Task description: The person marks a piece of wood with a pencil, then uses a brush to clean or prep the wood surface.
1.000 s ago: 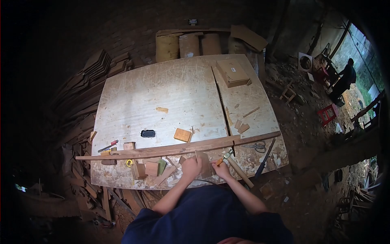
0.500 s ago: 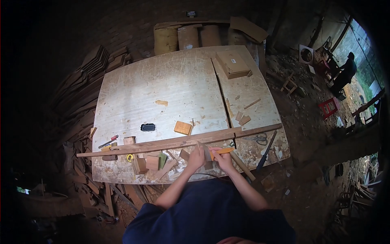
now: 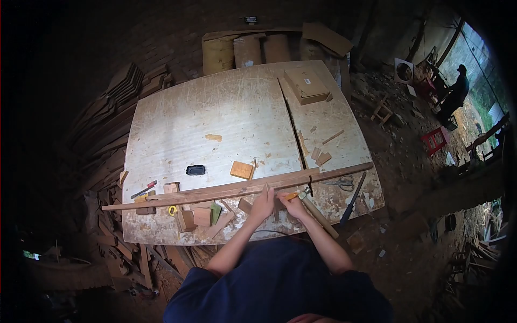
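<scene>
Orange tool (image 3: 290, 196), pinched in right hand (image 3: 294, 207), shows shorter than before; left hand (image 3: 262, 206), just beside, closed on wood piece (image 3: 266, 187). We infer re-angling mid-work.

the scuffed table (image 3: 183, 121) bears a cardboard box (image 3: 306, 86), orange block (image 3: 242, 170), long wooden strips (image 3: 231, 191) and scissors (image 3: 344, 184).

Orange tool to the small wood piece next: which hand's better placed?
Probably the right: the right hand holds the orange tool, close beside the left hand, which appears occupied gripping the small wood piece.
</scene>
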Demonstrator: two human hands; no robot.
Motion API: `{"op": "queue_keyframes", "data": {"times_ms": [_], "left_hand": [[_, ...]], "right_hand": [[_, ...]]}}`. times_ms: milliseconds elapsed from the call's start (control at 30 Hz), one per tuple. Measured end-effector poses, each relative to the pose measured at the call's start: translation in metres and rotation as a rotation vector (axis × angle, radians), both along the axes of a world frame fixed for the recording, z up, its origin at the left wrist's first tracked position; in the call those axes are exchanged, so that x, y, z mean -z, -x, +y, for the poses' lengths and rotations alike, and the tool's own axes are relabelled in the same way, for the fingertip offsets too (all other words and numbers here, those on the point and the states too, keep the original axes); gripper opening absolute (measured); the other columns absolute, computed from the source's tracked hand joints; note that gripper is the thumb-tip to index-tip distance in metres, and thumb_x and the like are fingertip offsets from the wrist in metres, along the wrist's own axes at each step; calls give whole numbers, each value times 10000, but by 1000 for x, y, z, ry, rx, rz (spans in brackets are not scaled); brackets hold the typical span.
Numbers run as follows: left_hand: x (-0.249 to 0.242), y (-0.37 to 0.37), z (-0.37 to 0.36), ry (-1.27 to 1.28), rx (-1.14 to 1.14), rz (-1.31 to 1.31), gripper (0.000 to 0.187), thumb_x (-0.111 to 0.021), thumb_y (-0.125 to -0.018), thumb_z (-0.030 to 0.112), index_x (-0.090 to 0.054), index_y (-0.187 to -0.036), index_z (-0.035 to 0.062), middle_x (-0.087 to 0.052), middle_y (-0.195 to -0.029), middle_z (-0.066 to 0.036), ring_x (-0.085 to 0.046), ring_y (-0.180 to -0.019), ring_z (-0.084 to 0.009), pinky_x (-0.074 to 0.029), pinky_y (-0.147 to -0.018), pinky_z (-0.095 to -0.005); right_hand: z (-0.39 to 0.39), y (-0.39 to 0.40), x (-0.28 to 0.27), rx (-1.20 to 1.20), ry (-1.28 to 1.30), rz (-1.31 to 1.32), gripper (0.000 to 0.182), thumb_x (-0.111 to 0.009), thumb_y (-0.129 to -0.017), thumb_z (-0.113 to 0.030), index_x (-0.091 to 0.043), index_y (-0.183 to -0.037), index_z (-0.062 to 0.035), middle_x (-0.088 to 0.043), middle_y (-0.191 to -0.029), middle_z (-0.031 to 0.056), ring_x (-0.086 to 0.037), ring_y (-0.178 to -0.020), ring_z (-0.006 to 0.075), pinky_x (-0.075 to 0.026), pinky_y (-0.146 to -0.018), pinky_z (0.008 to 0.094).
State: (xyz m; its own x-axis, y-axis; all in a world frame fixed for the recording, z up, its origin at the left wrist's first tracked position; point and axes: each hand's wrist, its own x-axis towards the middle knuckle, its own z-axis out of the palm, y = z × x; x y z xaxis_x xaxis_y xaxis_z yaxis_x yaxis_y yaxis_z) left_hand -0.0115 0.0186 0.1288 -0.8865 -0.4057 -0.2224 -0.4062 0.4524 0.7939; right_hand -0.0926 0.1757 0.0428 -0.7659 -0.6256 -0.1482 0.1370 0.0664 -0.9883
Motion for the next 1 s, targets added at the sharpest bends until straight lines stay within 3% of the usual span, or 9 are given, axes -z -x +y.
{"op": "queue_keyframes", "data": {"times_ms": [167, 300, 500, 567, 700, 733, 833, 933, 1000], "left_hand": [[0, -3, -1, 11, -6, 22, 563, -345, -1111, 486, -486, -1437, 49, -686, -1004, -387, -652, -995, -579, -502, -879, -630], [-8, 0, 2, 16, 4, -14, 569, -356, -1105, 492, -496, -1439, 53, -689, -999, -383, -662, -986, -569, -504, -873, -625], [-5, 1, 1, 23, -4, 5, 620, -382, -1094, 503, -482, -1489, 37, -700, -979, -368, -677, -960, -555, -518, -861, -614], [-3, 2, 1, 32, -4, -6, 629, -391, -1092, 499, -476, -1503, 30, -701, -975, -367, -679, -958, -552, -522, -861, -610], [-9, 4, 4, 47, -1, -39, 635, -399, -1089, 498, -489, -1501, 23, -703, -980, -363, -682, -968, -546, -527, -862, -601], [-11, 5, 4, 55, -3, -32, 638, -401, -1088, 499, -492, -1498, 17, -703, -979, -362, -683, -967, -544, -528, -860, -599], [-6, 5, 3, 44, -6, -4, 636, -405, -1088, 498, -509, -1479, 7, -706, -966, -355, -687, -956, -536, -530, -851, -597], [-10, 5, 6, 57, -1, -19, 624, -409, -1089, 493, -528, -1450, -2, -707, -948, -348, -692, -945, -527, -531, -845, -595], [-8, 10, 5, 74, 12, -11, 613, -408, -1092, 491, -535, -1442, 4, -708, -939, -343, -693, -941, -523, -531, -843, -594]], "right_hand": [[-9, 6, -76, 89, 286, -287, 187, -583, -1090, -162, -719, -1143, -44, -696, -1256, 64, -633, -1063, 88, -491, -885, 220], [-8, 22, 9, -101, -243, -14, 217, -564, -1105, -197, -647, -1250, -58, -698, -1218, 57, -652, -1034, 87, -526, -844, 233], [-7, 15, -77, 191, 341, -402, 200, -586, -1080, -162, -689, -1157, -9, -719, -1069, 58, -651, -975, 93, -521, -839, 252], [-2, 27, -31, 167, 117, -370, 195, -582, -1081, -154, -687, -1154, -7, -718, -1086, 66, -654, -983, 93, -519, -832, 243], [-13, 15, -27, 59, -89, -89, 188, -574, -1086, -151, -690, -1145, -15, -712, -1095, 64, -654, -972, 84, -515, -797, 232], [-18, 7, -61, 170, 134, -18, 187, -588, -1080, -161, -699, -1132, -20, -693, -1008, 31, -616, -863, 63, -479, -720, 213], [-15, 7, -57, 266, 380, -424, 192, -589, -1080, -158, -706, -1138, -18, -689, -985, 19, -603, -869, 56, -474, -739, 213], [-13, 7, 29, 144, -76, -228, 205, -578, -1087, -155, -694, -1151, 2, -713, -1045, 43, -635, -966, 65, -496, -831, 218], [-19, 12, 8, 177, 55, -150, 208, -578, -1087, -157, -692, -1155, 3, -725, -1080, 56, -651, -1022, 82, -501, -882, 239]]}}
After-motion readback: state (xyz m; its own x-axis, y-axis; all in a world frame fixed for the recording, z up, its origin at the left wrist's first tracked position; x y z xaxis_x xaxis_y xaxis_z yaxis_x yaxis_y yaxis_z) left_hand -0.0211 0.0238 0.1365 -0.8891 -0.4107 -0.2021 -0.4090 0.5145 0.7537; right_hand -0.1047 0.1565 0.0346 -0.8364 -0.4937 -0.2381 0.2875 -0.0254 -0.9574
